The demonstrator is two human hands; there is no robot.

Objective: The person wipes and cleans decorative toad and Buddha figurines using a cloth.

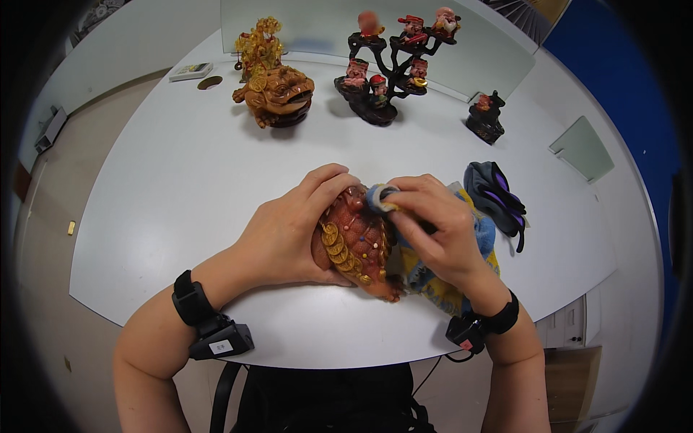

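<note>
A reddish-brown toad figurine (354, 233) with strings of gold coins and small coloured beads on its back lies at the near middle of the white table. My left hand (295, 227) clasps it from the left, fingers over its top and thumb along its lower side. In my right hand (438, 216) is a blue-and-yellow cloth (422, 281), pinched so that a rolled part touches the figurine's upper right. The rest of the cloth hangs below that hand onto the table. The figurine's far end is partly hidden by my fingers and the cloth.
On the white table (178, 178) a brown toad figurine (279, 94) stands before a yellow ornamental tree (260, 46). Farther right are a branched stand with small figures (392, 70) and a dark small figurine (485, 119). Dark grey and purple fabric (495, 197) lies beside the cloth. Glass panels edge the table.
</note>
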